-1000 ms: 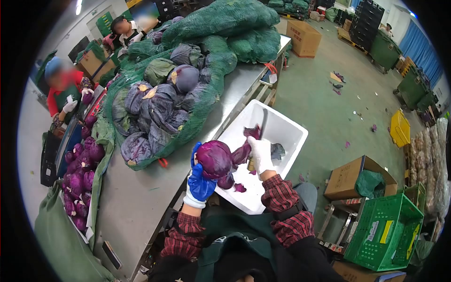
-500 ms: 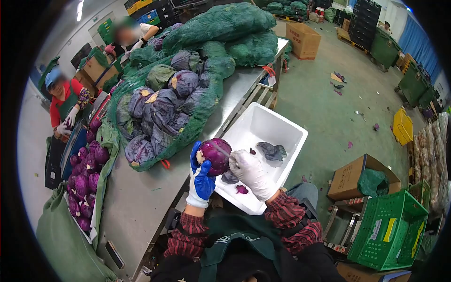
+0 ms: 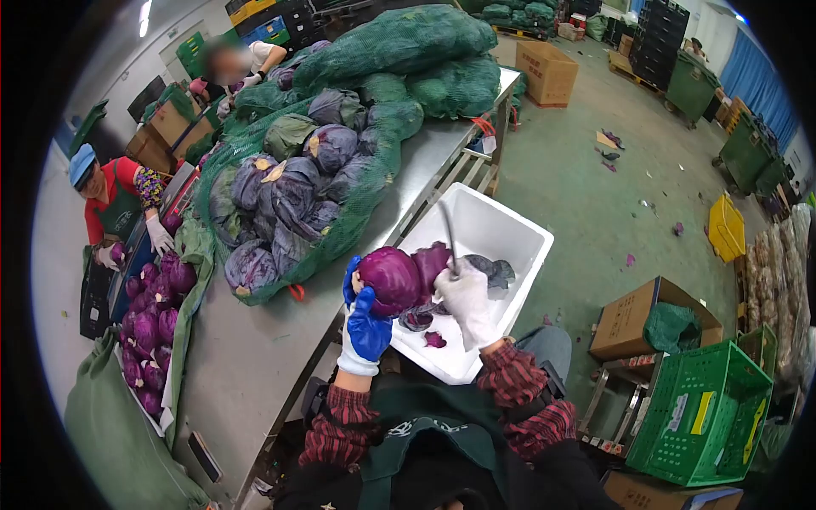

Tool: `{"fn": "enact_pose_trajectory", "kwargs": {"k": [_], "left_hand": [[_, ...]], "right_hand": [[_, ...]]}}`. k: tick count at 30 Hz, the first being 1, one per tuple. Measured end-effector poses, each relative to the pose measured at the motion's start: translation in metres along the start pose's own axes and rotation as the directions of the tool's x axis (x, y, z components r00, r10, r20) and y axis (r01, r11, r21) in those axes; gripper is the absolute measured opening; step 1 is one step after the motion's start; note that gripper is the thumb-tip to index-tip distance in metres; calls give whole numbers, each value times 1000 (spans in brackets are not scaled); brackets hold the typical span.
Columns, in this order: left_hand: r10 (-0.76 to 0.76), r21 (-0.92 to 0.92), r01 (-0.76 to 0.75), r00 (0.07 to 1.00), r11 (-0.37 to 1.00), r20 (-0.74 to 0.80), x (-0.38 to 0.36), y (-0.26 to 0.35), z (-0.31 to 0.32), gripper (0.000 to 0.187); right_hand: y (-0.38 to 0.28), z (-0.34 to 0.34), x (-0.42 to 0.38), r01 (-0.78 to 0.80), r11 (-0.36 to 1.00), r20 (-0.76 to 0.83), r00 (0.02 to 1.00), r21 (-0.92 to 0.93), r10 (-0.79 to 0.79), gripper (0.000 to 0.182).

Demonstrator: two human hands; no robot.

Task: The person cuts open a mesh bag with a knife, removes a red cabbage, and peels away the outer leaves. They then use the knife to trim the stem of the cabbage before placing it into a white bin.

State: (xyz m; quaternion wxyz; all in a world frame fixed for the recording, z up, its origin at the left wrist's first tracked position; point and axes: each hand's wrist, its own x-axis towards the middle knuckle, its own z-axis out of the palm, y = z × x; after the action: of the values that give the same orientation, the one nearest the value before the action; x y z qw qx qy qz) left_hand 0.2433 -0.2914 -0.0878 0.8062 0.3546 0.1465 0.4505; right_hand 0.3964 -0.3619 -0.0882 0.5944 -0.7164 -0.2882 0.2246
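Note:
My left hand, in a blue-and-white glove, is wrapped round a shiny red cabbage. In a white glove, my right hand is closed round a thin knife whose blade points up. A loose purple leaf stands between the cabbage and my right hand; whether the fingers pinch it is unclear. Below them is a white foam box holding dark leaf scraps and a small purple piece.
A green net of unpeeled cabbages lies on the metal table. Peeled cabbages fill a container at the left, beside a person in a blue cap. Another person stands farther back. A green crate is at lower right.
My right hand has moved right and slightly down from the cabbage, with the knife now upright. A leaf has come away from the cabbage. The capped person's hands have moved apart.

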Motion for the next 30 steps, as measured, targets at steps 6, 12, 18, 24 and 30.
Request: {"fn": "enact_pose_trajectory", "kwargs": {"k": [6,12,18,24,30], "left_hand": [[-218,-206,219,976,954,29,8,-2,-16,72],[-212,-106,233,961,967,176,11,12,-6,70],[-149,27,146,973,989,174,24,19,13,69],[144,213,-145,989,966,20,14,-5,31,69],[151,167,-146,988,975,-18,11,-6,31,61]], "right_hand": [[-16,-17,-10,-190,978,265,951,86,162,70],[-43,-21,-22,-215,958,427,896,187,118,67],[-31,-21,-11,-308,872,414,900,381,137,69],[-37,12,-41,256,937,-8,964,-237,-265,71],[-20,16,-42,336,938,-72,937,-82,-341,42]]}}
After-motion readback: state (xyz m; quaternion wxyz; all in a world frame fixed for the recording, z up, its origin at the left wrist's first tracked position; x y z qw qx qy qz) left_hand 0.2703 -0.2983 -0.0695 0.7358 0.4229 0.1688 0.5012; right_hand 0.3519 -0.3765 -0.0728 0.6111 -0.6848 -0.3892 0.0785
